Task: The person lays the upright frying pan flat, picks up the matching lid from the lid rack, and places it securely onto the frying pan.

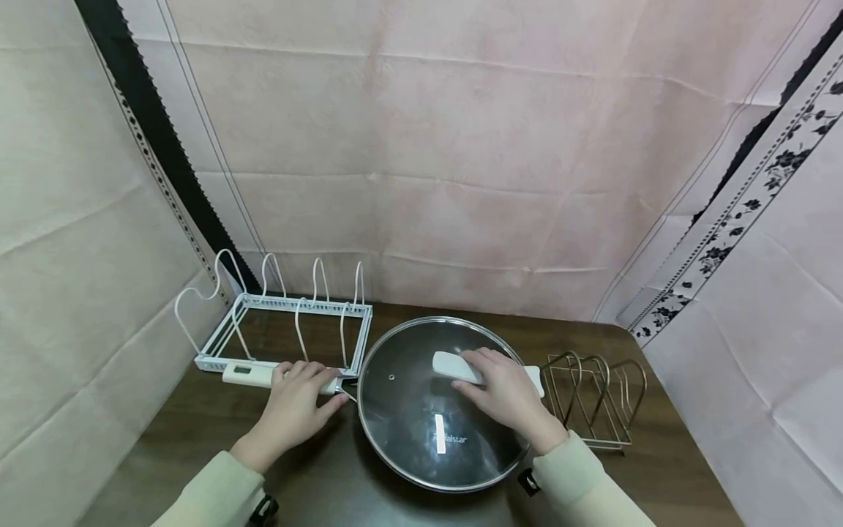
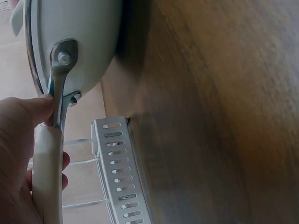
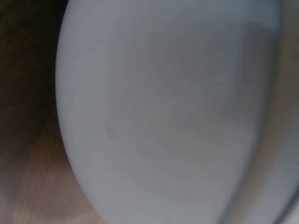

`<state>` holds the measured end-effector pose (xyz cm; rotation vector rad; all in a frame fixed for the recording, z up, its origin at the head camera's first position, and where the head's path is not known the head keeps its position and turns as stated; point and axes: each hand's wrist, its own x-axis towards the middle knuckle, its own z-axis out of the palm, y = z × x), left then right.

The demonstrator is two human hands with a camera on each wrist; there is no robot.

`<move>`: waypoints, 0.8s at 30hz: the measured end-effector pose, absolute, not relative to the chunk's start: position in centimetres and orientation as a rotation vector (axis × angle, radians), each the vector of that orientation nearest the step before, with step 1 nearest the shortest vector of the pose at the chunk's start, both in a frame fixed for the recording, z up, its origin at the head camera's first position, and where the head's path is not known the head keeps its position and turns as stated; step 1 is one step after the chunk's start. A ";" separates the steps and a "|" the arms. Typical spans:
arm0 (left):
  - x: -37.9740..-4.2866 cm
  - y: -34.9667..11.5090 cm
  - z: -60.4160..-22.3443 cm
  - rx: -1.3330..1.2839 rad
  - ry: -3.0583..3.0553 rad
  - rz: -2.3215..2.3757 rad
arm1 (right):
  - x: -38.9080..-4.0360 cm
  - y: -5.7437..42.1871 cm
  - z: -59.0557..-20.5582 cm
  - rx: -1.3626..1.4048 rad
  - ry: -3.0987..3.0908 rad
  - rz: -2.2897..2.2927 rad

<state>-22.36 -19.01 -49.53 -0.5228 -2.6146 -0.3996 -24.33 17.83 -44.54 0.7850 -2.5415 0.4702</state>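
A white frying pan [image 2: 93, 42] carries a glass lid [image 1: 408, 424] with a metal rim and printed lettering. My left hand [image 1: 296, 402] grips the pan's long white handle [image 2: 48, 163], the thumb lying along its metal bracket and the fingers curled around the far side. On top of the lid, my right hand [image 1: 503, 391] holds the white lid handle [image 1: 454, 366], thumb on the near side and fingers over it. The right wrist view is filled by the pan's pale curved side [image 3: 163, 116], blurred, and the hand is out of sight there.
At the back left stands a white wire rack [image 1: 230, 322] with tall looped dividers, close behind the pan handle. A smaller metal wire rack [image 1: 599, 410] is just right of the pan. The brown wooden table [image 1: 329, 476] is bounded by cloth-covered walls [image 1: 461, 183].
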 end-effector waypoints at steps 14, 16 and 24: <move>-22.5 -18.9 -49.3 -0.521 -2.616 -0.431 | -25.3 17.9 -45.0 0.881 -2.471 0.371; -22.5 -18.9 -49.3 -0.511 -2.617 -0.430 | -24.9 17.7 -44.9 0.879 -2.492 0.311; -22.2 -18.8 -49.4 -0.474 -2.622 -0.425 | -23.4 17.1 -45.3 0.843 -2.510 0.147</move>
